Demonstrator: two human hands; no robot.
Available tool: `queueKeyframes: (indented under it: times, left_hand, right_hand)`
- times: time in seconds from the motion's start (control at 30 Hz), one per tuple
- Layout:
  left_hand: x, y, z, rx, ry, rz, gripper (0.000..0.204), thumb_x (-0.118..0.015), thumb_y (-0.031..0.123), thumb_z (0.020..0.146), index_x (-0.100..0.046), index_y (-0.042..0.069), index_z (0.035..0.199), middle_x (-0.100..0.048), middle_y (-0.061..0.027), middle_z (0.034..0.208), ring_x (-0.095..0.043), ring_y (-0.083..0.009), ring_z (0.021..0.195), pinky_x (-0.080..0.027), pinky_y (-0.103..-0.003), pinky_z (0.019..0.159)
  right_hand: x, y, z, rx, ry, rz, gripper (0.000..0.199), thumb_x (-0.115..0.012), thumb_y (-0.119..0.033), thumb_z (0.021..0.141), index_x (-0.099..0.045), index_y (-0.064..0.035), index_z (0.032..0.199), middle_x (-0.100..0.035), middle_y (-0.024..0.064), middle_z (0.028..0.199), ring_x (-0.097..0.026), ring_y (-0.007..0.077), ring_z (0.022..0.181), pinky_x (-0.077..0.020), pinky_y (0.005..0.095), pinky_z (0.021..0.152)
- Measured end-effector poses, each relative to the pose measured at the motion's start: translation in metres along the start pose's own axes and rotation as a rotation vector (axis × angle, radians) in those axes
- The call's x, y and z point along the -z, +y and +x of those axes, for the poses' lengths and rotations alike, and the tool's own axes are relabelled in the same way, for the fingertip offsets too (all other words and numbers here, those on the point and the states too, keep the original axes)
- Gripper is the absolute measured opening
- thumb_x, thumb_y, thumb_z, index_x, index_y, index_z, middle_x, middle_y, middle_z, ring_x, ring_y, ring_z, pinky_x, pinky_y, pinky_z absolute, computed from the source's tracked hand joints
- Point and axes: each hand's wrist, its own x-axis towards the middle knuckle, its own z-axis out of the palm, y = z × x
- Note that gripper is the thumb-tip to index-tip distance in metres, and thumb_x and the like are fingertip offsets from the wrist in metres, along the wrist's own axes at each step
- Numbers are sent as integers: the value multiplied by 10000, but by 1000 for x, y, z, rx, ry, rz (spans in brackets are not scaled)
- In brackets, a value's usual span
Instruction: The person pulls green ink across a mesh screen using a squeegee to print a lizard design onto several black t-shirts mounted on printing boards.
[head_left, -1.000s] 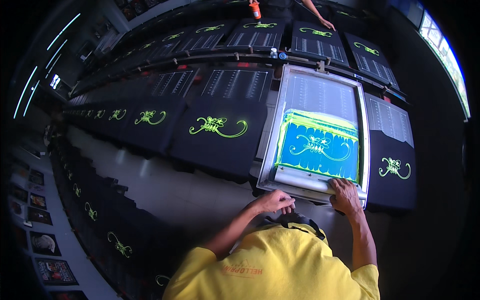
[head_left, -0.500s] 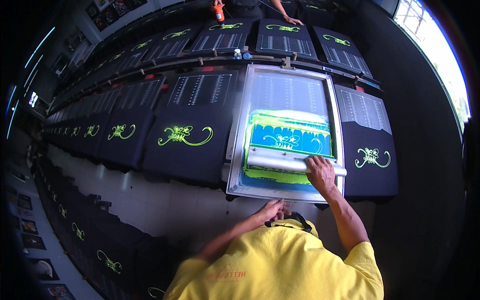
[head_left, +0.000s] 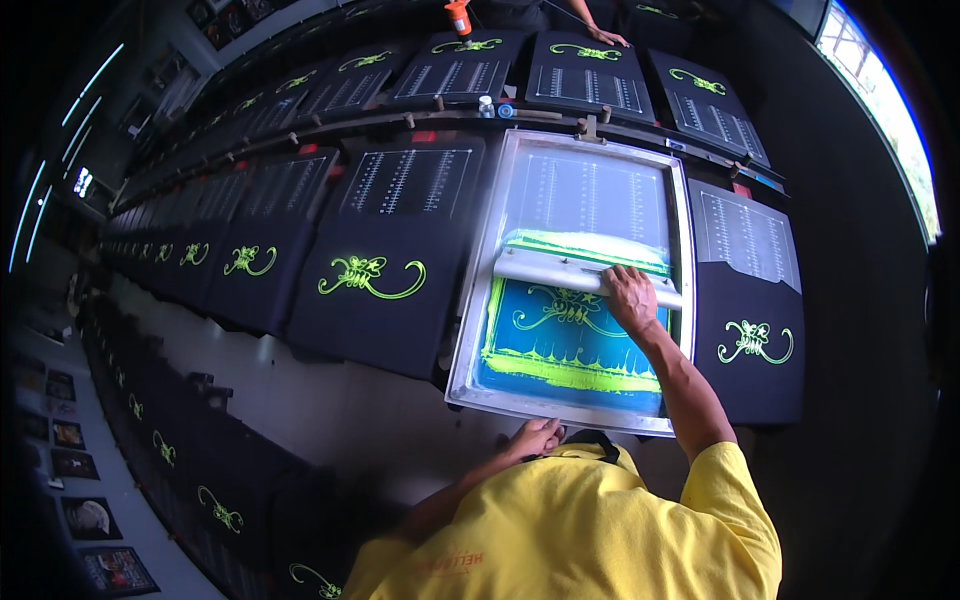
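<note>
My right hand (head_left: 632, 298) grips the right part of a long silver squeegee (head_left: 550, 270), fingers wrapped over its top. It lies across a screen printing frame (head_left: 455, 360), on the blue mesh. Bright yellow-green ink (head_left: 570, 370) forms a ragged band near the frame's near end, with more ink just beyond the squeegee. Between them shows a curling floral design (head_left: 560, 310), partly covered by my right hand and forearm. My left hand (head_left: 537, 438) is curled closed beside the frame's near edge, in front of my yellow shirt; whether its fingers hold anything is hidden.
Black shirts (head_left: 375, 240) with the green print lie on boards in a row to the left; another shirt (head_left: 755, 340) lies right. Across a rail, a person's hand (head_left: 606, 37) rests by a shirt, near an orange heat gun (head_left: 459, 20). A small bottle (head_left: 486, 106) stands on the rail.
My right hand has pushed the squeegee away from me, up the screen, uncovering the lower design and the near ink band. My left hand has shifted slightly left and its fingers have curled in.
</note>
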Motion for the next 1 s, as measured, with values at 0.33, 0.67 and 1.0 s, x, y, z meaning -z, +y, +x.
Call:
queueKeyframes:
  times: [0.33,0.67,1.0]
  left_hand:
    - [9,-8,6,-88,-10,40,345,-442,340,1069,-544,37,940,-406,31,603,-327,-44,488,-257,-211,449]
    - [16,-6,12,-23,-84,49,379,-380,380,1080,-530,57,950,-403,38,587,-368,-68,473,-327,-227,451]
    - [12,-13,7,-33,-56,19,354,-416,357,1073,-538,62,920,-413,40,587,-344,-66,446,-312,-230,432]
  right_hand:
    - [61,24,80,-77,-457,199,211,-708,-202,685,-741,-77,850,-700,124,730,-694,303,694,-551,435,666]
    - [56,48,60,-153,-846,511,444,-796,-254,584,-771,-58,983,-745,104,852,-682,237,729,-529,362,652]
    - [85,-73,-128,68,-137,0,334,-737,-163,700,-622,-87,1004,-634,77,944,-639,253,900,-519,387,810]
